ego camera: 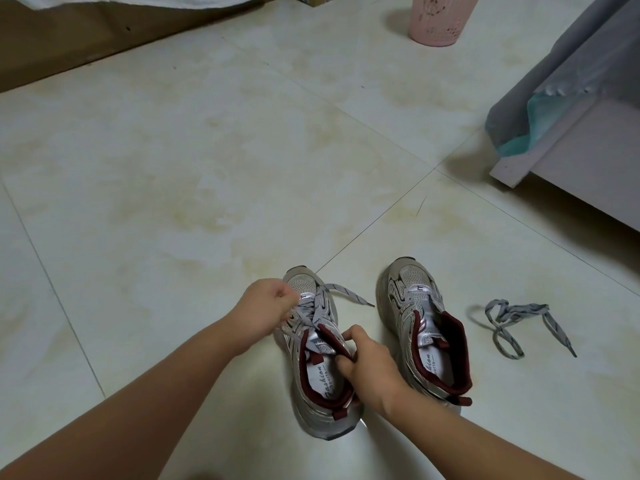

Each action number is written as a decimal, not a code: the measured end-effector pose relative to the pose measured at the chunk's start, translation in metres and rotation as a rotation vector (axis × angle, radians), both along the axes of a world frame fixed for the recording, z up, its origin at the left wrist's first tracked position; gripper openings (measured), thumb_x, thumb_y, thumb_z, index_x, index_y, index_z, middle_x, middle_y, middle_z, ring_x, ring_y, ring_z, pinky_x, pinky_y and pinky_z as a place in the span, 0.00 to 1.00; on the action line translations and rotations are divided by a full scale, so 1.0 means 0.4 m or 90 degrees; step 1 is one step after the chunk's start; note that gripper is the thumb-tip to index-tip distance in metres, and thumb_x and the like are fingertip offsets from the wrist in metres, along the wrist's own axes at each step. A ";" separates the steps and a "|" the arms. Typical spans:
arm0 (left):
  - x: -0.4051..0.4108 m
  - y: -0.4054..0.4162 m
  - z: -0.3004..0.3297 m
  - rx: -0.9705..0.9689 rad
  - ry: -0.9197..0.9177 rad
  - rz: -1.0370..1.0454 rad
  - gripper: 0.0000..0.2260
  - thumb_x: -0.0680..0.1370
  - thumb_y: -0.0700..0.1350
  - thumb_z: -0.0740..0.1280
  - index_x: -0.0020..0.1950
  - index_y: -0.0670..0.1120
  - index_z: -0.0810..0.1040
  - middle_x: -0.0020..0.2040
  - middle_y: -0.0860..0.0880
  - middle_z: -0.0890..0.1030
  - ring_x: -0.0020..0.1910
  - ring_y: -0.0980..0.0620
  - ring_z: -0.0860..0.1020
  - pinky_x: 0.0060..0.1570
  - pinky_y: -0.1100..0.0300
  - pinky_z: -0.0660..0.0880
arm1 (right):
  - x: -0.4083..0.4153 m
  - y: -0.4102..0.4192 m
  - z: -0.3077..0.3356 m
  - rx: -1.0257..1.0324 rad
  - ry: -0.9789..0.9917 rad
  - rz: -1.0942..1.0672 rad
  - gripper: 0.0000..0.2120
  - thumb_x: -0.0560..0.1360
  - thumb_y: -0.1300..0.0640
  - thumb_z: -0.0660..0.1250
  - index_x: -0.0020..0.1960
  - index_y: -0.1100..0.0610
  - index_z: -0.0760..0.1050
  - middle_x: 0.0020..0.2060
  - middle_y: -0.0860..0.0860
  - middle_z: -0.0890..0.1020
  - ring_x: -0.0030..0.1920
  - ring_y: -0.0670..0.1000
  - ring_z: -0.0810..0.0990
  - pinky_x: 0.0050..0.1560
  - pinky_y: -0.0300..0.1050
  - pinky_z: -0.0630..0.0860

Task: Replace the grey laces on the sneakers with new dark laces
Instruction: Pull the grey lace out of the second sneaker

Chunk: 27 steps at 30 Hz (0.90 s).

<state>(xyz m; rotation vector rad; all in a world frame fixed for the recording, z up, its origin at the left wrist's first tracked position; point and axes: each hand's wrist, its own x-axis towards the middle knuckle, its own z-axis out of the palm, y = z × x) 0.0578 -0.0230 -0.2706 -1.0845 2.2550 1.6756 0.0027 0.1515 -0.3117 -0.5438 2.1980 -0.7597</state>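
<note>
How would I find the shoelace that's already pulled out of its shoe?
Start at the two silver mesh sneakers with dark red lining: the left one, held by both hands, and the right one. Look right of both, on the pale floor tiles. The loose grey flat lace lies tangled there alone, touching neither shoe.

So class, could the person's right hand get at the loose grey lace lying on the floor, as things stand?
Probably yes, once freed. The right hand grips the left sneaker's tongue. The loose grey lace lies on bare floor on that hand's side, beyond the unlaced right sneaker, which it must reach over.
</note>
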 end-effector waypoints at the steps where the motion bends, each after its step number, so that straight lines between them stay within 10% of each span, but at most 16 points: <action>1: 0.002 -0.004 0.001 -0.049 0.003 -0.040 0.06 0.76 0.41 0.65 0.39 0.43 0.74 0.27 0.53 0.70 0.26 0.57 0.70 0.31 0.64 0.67 | -0.001 -0.001 -0.002 0.002 0.003 -0.001 0.08 0.74 0.58 0.63 0.52 0.52 0.69 0.34 0.47 0.71 0.42 0.53 0.71 0.48 0.46 0.73; 10: 0.051 -0.012 -0.016 0.069 -0.116 -0.172 0.05 0.74 0.40 0.69 0.38 0.42 0.77 0.24 0.53 0.74 0.21 0.60 0.72 0.26 0.68 0.67 | 0.002 0.001 -0.013 -0.003 -0.021 -0.022 0.08 0.74 0.58 0.63 0.49 0.50 0.66 0.32 0.47 0.71 0.41 0.54 0.73 0.46 0.46 0.73; 27: 0.035 0.041 -0.031 0.077 0.065 0.141 0.09 0.76 0.36 0.65 0.37 0.45 0.76 0.36 0.47 0.78 0.33 0.53 0.76 0.36 0.63 0.75 | 0.005 -0.016 -0.001 0.013 -0.013 -0.018 0.07 0.73 0.60 0.62 0.51 0.54 0.66 0.36 0.52 0.73 0.39 0.55 0.71 0.45 0.48 0.73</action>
